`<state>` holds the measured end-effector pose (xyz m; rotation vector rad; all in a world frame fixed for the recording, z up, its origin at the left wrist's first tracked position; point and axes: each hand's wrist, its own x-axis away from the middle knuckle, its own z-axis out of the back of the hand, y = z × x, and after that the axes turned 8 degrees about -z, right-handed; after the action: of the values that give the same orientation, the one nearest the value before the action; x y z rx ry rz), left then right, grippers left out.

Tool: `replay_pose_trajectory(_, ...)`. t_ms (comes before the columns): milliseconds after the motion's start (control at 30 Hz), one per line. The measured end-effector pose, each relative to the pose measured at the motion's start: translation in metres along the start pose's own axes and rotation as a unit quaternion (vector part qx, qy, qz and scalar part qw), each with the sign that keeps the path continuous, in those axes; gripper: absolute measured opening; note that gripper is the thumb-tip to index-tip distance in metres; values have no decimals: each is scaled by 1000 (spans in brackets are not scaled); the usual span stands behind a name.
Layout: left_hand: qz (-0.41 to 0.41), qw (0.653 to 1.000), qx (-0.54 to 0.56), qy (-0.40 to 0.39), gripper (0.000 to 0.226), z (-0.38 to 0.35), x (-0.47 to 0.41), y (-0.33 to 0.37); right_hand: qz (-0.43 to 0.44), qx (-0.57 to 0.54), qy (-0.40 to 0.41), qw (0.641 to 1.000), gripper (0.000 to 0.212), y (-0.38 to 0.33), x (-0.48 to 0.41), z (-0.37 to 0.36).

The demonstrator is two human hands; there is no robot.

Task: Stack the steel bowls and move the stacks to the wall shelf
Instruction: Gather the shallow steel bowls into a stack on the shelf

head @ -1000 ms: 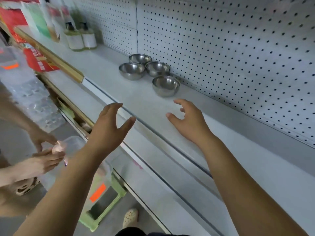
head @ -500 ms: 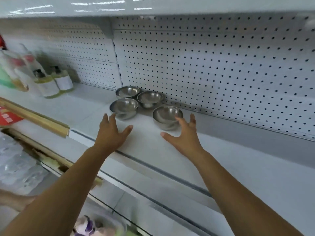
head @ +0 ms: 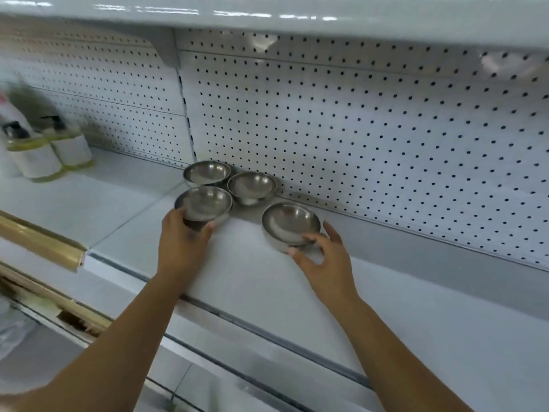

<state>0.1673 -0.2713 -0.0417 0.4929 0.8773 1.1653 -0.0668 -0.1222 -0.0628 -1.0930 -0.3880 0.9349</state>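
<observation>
Several steel bowls stand on a white wall shelf [head: 243, 272] against the pegboard. My left hand [head: 184, 242] grips the near-left bowl [head: 205, 203] by its near side, fingers and thumb curled round the wall. My right hand [head: 320, 257] holds the right bowl [head: 289, 223] at its near rim, fingers spread around it. Behind them sit a back-left bowl [head: 206, 173] and a middle bowl [head: 251, 187], both untouched and close to the pegboard.
Two pump bottles [head: 50, 150] of yellow liquid stand at the shelf's left end. An upper shelf [head: 297, 16] overhangs the bowls. The pegboard wall [head: 386, 138] closes the back. A gold-coloured rail [head: 41, 242] edges the neighbouring shelf at left.
Both hands reached forward from open air onto the two nearest bowls and closed on them. The view has moved closer and upward.
</observation>
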Motion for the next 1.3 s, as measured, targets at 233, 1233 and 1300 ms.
replay_pose_trajectory(233,-56,998,-7,15,62,1,7,0,21,-68,43,997,25,-1,4,3)
replay_pose_trajectory(1233,-77,974,186,-99,102,-25,77,38,110,-90,51,988,39,-10,17,6)
replay_pose_trajectory(1300,-91,976,168,-108,93,-24,77,39,100,-85,39,991,39,-11,18,6)
